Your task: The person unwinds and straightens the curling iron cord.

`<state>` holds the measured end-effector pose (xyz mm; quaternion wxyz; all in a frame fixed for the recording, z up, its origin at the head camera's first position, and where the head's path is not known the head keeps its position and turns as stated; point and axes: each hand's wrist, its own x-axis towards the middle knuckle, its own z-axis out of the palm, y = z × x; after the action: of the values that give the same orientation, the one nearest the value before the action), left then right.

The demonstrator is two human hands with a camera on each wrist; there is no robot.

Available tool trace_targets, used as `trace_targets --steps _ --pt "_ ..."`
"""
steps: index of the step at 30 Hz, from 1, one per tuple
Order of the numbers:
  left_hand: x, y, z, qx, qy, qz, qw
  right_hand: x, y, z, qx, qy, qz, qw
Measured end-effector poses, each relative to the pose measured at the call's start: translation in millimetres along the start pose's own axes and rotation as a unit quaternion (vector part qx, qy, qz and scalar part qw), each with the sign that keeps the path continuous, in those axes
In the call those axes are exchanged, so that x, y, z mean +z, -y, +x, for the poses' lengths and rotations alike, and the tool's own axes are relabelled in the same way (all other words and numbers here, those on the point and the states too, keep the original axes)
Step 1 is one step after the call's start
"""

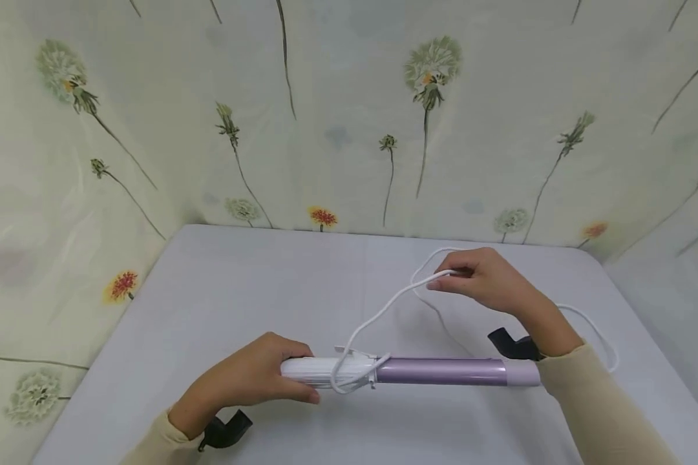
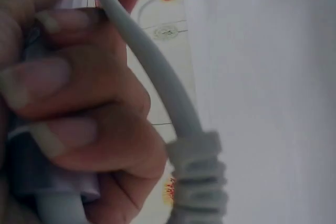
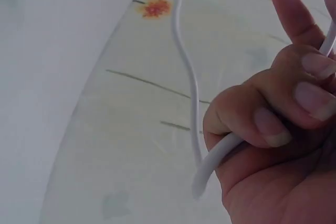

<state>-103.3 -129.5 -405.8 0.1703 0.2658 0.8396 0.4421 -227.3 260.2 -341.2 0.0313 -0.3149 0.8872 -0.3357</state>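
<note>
A curling iron [image 1: 442, 371] with a white ribbed handle and a shiny lilac barrel lies crosswise in the head view, its pale end pointing right. My left hand [image 1: 253, 374] grips the handle end, fingers curled round it in the left wrist view. Close by those fingers, the white cord [image 2: 152, 66] leaves a ribbed cord sleeve [image 2: 199, 177]. One turn of cord loops round the iron where handle meets barrel. Up and to the right, my right hand [image 1: 488, 281] holds the cord; in the right wrist view it runs under the curled fingers [image 3: 270, 127].
More cord [image 1: 596, 329] curves behind the right forearm. The white-covered table [image 1: 267, 278] backs onto a flower-patterned sheet [image 1: 337, 161]. Each wrist carries a black camera mount, one at the left sleeve [image 1: 227, 431] and one at the right [image 1: 512, 345].
</note>
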Motion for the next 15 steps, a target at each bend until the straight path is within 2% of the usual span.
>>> trace_targets --steps 3,7,10,12,15 --pt "0.1 2.6 1.7 -0.008 -0.013 0.054 0.9984 -15 8 -16.5 -0.028 -0.001 0.015 0.9995" --pt "0.9 5.6 3.5 -0.021 -0.045 0.138 0.9891 -30 33 -41.9 -0.132 -0.025 0.021 0.9907" --pt "0.5 7.7 3.4 -0.03 -0.066 0.154 0.9854 -32 51 -64.3 -0.182 -0.016 0.005 0.9831" --pt "-1.3 8.4 3.0 -0.037 -0.077 0.143 0.986 -28 59 -77.7 -0.182 0.006 -0.01 0.9832" --pt "-6.3 7.6 2.7 -0.045 -0.094 0.122 0.987 -17 65 -92.4 -0.129 0.052 -0.05 0.989"
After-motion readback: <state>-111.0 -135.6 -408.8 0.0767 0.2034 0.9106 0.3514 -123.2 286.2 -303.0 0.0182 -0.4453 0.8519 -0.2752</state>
